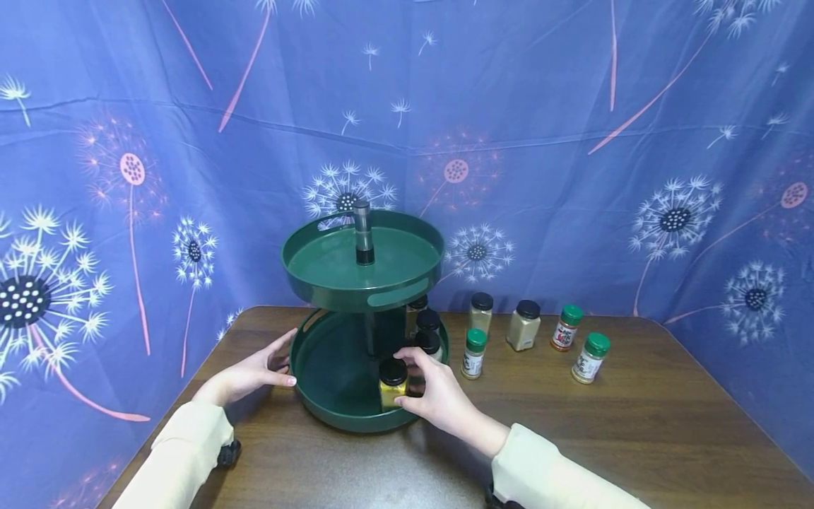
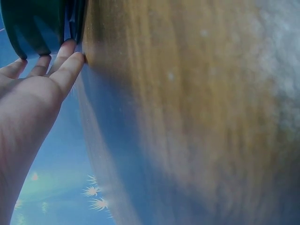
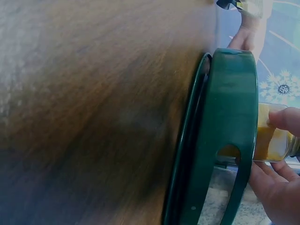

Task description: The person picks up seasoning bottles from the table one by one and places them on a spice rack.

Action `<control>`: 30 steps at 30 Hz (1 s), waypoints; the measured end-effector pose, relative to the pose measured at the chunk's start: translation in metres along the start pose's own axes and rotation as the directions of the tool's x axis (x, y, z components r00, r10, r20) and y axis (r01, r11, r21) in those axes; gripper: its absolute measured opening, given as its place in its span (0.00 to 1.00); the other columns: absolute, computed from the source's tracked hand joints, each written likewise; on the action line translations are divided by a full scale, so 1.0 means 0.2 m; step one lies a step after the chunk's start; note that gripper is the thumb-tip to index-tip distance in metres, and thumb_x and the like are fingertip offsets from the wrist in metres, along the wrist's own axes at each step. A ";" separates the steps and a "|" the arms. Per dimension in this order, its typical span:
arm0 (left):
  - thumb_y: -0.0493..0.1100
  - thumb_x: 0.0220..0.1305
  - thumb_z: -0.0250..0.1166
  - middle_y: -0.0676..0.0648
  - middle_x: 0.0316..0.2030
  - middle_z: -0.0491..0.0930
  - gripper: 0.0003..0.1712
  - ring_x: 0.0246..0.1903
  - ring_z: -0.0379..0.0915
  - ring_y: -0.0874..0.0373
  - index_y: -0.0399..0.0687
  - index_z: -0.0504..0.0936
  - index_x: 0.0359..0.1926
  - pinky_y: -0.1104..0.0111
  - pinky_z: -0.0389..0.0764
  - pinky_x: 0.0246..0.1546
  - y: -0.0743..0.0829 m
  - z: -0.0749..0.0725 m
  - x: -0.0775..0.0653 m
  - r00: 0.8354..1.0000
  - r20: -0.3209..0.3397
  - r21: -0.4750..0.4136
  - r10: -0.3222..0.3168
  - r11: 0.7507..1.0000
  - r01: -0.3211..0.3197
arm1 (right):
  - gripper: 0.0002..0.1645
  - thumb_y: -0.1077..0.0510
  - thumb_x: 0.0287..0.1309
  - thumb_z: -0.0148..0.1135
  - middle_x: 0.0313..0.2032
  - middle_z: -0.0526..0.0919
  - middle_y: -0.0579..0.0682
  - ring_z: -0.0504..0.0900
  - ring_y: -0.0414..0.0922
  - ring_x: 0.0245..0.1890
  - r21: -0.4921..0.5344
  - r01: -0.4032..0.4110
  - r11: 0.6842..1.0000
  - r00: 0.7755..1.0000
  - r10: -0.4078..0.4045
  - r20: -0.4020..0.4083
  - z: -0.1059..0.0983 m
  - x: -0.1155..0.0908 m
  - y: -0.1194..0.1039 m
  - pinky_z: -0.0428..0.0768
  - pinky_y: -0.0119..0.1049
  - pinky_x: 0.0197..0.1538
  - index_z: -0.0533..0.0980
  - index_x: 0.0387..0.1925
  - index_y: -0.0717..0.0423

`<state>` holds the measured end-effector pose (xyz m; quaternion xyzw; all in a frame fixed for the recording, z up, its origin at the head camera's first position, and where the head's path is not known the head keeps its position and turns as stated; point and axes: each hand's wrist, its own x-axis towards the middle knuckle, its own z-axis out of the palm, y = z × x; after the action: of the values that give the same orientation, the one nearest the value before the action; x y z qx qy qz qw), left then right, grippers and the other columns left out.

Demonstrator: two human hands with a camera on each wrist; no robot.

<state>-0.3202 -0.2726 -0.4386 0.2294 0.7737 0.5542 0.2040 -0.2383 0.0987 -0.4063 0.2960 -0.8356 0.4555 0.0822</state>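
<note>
The square-sided jar of yellow powder (image 1: 392, 397) is pinched between the thumb and fingers of the right hand (image 1: 439, 392); this grip is narrowed to the jar's width. The jar is located at the front right of the lower tray (image 1: 343, 421), inside its wall, upright. Whether its base bears fully on the tray floor cannot be told.

The fingers of the left hand (image 1: 251, 371) are spread wide against the tray's left side, nothing being grasped.

The step in hand is judged to be the seating of the jar. The jar should be lowered squarely and released only when its base is felt to be flat — a tilted base may catch on the wall. The three black-lidded jars (image 1: 428, 320) behind it should not be knocked, and the upper tray (image 1: 318, 290) should be cleared by the knuckles. Light, even pressure from the left hand is advised, as the tray may turn.

Both trays are round, smooth and dark green, with raised walls pierced by oblong cut-outs. The post (image 1: 363, 233) is cylindrical and metallic — a black collar is fitted at its foot. The jar is clear-walled, with a round black lid. The surface (image 1: 572, 438) is finished in brown wood grain with a soft sheen.
</note>
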 end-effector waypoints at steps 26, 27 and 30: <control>0.37 0.54 0.63 0.45 0.69 0.32 0.54 0.66 0.36 0.40 0.55 0.32 0.69 0.51 0.49 0.62 -0.01 0.00 0.00 1.000 0.004 -0.015 0.002 1.000 -0.002 | 0.31 0.59 0.46 0.66 0.48 0.75 0.49 0.79 0.46 0.44 0.029 0.049 0.998 0.999 -0.049 0.010 -0.19 -0.03 -0.07 0.80 0.38 0.39 0.66 0.54 0.48; 0.37 0.54 0.63 0.44 0.69 0.32 0.54 0.66 0.36 0.40 0.55 0.32 0.69 0.51 0.49 0.62 -0.01 0.00 0.00 1.000 0.005 -0.015 0.000 1.000 0.000 | 0.31 0.58 0.46 0.66 0.48 0.75 0.50 0.79 0.47 0.44 0.026 0.048 0.999 0.999 -0.048 0.007 -0.21 -0.03 -0.07 0.80 0.39 0.38 0.66 0.54 0.48; 0.37 0.54 0.63 0.43 0.69 0.33 0.55 0.66 0.36 0.40 0.55 0.32 0.69 0.51 0.49 0.62 0.00 0.00 -0.01 1.000 0.006 -0.011 -0.003 1.000 0.003 | 0.31 0.58 0.46 0.66 0.48 0.75 0.52 0.79 0.49 0.43 0.007 0.055 0.998 0.998 -0.055 -0.008 -0.27 -0.03 -0.07 0.80 0.39 0.37 0.66 0.53 0.51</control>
<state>-0.3187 -0.2725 -0.4384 0.2287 0.7703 0.5575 0.2086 -0.2324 0.1390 -0.3676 0.3174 -0.8252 0.4571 0.0970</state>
